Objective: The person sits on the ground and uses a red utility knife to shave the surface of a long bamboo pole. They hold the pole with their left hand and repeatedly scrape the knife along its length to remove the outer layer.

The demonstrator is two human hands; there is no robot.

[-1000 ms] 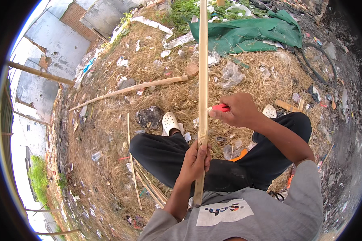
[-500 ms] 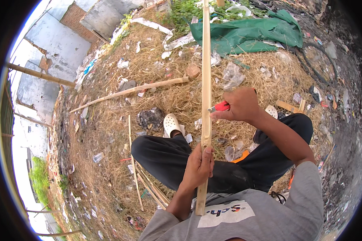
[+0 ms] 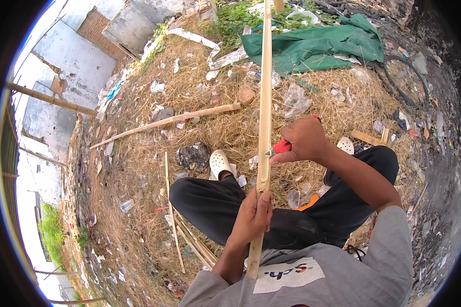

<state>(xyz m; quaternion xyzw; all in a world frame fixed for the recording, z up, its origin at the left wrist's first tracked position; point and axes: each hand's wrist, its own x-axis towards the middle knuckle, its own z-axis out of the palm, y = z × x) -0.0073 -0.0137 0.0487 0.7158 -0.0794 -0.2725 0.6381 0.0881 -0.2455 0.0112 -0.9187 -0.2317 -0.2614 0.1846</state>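
Shaving calls for left hand (image 3: 252, 217) clamped low on bamboo pole (image 3: 265, 102), right hand (image 3: 305, 139) clenched on red-handled knife (image 3: 277, 148), blade angled shallowly.

Open straw ground (image 3: 138, 204) left; legs (image 3: 210, 204) beneath bamboo pole (image 3: 265, 102).

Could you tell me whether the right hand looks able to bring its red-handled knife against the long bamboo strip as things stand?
Probably yes: the right hand holds the red-handled knife right at the bamboo strip, which the left hand steadies lower down, with nothing between them.
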